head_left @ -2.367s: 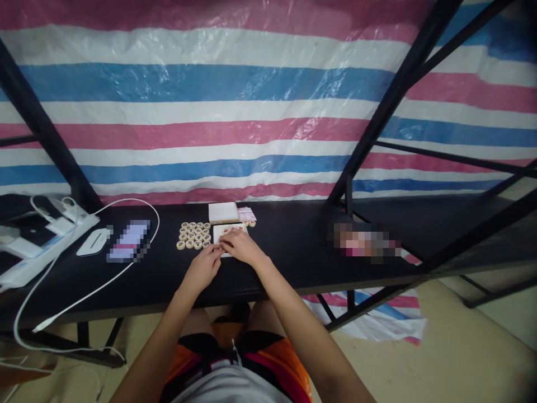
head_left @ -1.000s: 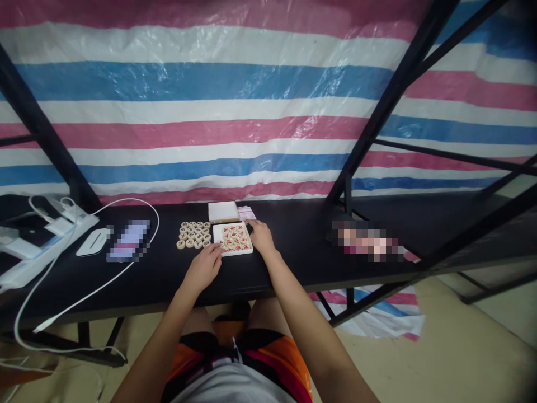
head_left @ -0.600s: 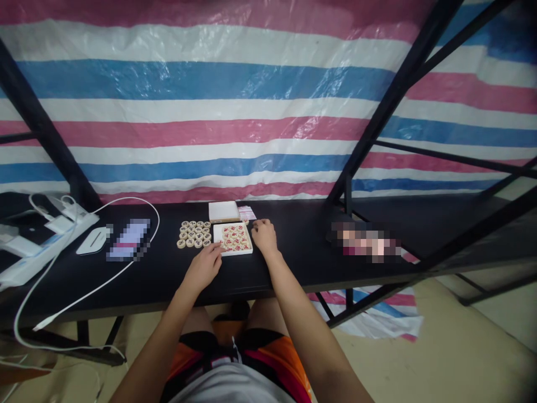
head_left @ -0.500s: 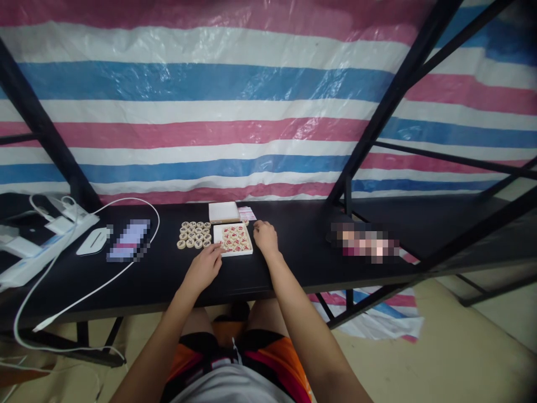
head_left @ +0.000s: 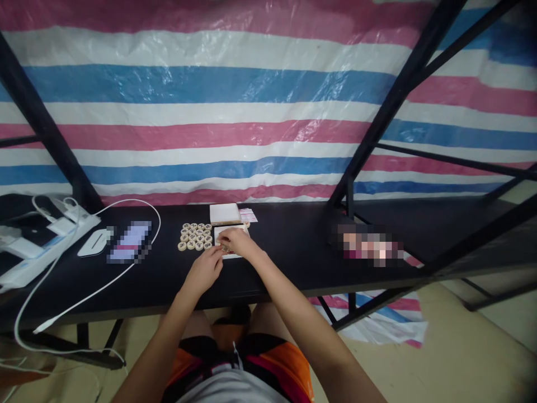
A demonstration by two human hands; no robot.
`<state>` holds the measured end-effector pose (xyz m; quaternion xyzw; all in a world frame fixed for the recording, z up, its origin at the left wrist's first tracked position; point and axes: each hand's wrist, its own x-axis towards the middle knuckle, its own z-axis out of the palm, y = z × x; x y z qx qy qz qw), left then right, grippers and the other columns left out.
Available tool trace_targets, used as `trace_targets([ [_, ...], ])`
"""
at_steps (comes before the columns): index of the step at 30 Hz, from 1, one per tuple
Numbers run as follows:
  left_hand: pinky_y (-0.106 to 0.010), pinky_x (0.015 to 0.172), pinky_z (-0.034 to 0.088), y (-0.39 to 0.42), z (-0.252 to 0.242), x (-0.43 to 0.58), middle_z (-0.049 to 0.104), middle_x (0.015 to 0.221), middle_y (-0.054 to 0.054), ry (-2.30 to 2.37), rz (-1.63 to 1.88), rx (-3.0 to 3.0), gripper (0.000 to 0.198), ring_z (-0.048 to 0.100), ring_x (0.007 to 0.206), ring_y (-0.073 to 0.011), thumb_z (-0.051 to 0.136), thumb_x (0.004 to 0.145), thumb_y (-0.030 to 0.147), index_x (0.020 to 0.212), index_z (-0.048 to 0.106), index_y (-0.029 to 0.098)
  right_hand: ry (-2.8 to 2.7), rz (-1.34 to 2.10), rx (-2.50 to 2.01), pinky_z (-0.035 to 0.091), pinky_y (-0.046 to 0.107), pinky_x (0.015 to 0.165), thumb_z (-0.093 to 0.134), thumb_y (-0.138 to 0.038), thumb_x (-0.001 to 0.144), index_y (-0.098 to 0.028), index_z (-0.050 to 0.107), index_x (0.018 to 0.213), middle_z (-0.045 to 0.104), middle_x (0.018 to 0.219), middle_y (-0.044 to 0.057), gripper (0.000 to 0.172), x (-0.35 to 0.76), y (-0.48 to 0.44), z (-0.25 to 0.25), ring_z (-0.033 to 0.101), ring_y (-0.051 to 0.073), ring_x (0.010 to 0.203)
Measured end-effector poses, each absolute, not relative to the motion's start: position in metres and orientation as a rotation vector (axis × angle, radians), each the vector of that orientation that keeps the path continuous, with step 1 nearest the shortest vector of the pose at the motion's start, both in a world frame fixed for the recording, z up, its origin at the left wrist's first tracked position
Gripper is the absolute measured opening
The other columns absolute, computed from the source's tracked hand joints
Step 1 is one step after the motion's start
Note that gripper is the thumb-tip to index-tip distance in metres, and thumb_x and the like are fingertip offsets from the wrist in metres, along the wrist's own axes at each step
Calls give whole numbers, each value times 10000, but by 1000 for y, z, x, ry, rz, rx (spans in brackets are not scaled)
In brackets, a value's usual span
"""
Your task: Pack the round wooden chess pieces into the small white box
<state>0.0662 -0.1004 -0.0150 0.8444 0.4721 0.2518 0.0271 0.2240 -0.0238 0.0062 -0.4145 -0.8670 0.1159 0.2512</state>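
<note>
A shallow white box holds round Chinese chess pieces with red characters, now mostly covered by my hands. My left hand is closed at the box's near left corner, thumb and fingers bent against its edge. Reaching across the box, my right hand has its fingers pinched together over the left part of the pieces; whatever lies between the fingertips is hidden. Left of the box, several Chinese chess pieces with dark characters lie in rows. A single piece sits by the box's far right corner.
Behind the box stand an open white box part and a printed paper. A blurred phone, a white flat device, a power strip and a looping cable lie left on the black table. Blurred items lie right.
My right hand has moved left from beside the box's right edge to over the pieces inside it. My left hand stays at the box's near left corner.
</note>
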Motion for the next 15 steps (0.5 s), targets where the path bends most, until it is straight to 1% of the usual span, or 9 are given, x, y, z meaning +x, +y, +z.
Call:
trace_targets([
  [3, -363, 955, 467, -100, -15, 67, 591, 1207, -70, 1458, 783, 2615, 297, 559, 1099, -205, 413, 886, 151, 1090, 624, 199, -2407, 276, -1111, 403, 240, 789, 570, -189, 839, -188, 697, 883, 695, 891, 45, 135, 224, -23, 5, 603, 162, 881],
  [6, -362, 951, 471, -101, -14, 67, 601, 1179, -73, 1455, 786, 2596, 291, 567, 1083, -202, 417, 886, 153, 1083, 627, 194, -2437, 209, -1075, 397, 246, 840, 522, -218, 871, -181, 703, 873, 691, 888, 50, 185, 233, -20, 8, 590, 161, 910],
  [8, -355, 955, 470, -102, -13, 67, 603, 1178, -71, 1458, 801, 2582, 289, 568, 1084, -197, 425, 882, 151, 1079, 630, 197, -2349, 121, -1164, 386, 254, 885, 489, -176, 872, -168, 699, 916, 680, 965, 66, 214, 245, -15, 11, 574, 164, 958],
  [10, -355, 959, 468, -103, -12, 67, 600, 1190, -70, 1464, 801, 2573, 292, 567, 1090, -196, 426, 880, 148, 1079, 632, 202, -2185, 35, -1371, 376, 270, 921, 480, -120, 847, -165, 676, 1028, 641, 1112, 90, 271, 260, -7, 13, 547, 175, 1034],
  [11, -358, 959, 469, -103, -12, 67, 597, 1198, -71, 1467, 794, 2570, 294, 565, 1096, -199, 423, 882, 149, 1082, 631, 202, -2139, 37, -1460, 376, 273, 928, 479, -113, 841, -173, 672, 1051, 620, 1167, 93, 291, 268, -3, 14, 541, 176, 1056],
  [12, -362, 958, 470, -103, -12, 67, 595, 1205, -72, 1470, 787, 2568, 296, 563, 1099, -202, 419, 885, 151, 1086, 630, 201, -2150, 88, -1499, 376, 261, 929, 484, -120, 843, -183, 680, 1034, 624, 1164, 82, 281, 274, 0, 13, 547, 168, 1052],
  [15, -365, 949, 475, -103, -12, 67, 595, 1206, -72, 1477, 785, 2567, 295, 566, 1094, -203, 417, 886, 155, 1089, 626, 203, -2189, 243, -1497, 390, 215, 884, 453, -188, 893, -192, 701, 952, 671, 1049, 49, 255, 287, 4, 9, 586, 139, 974],
])
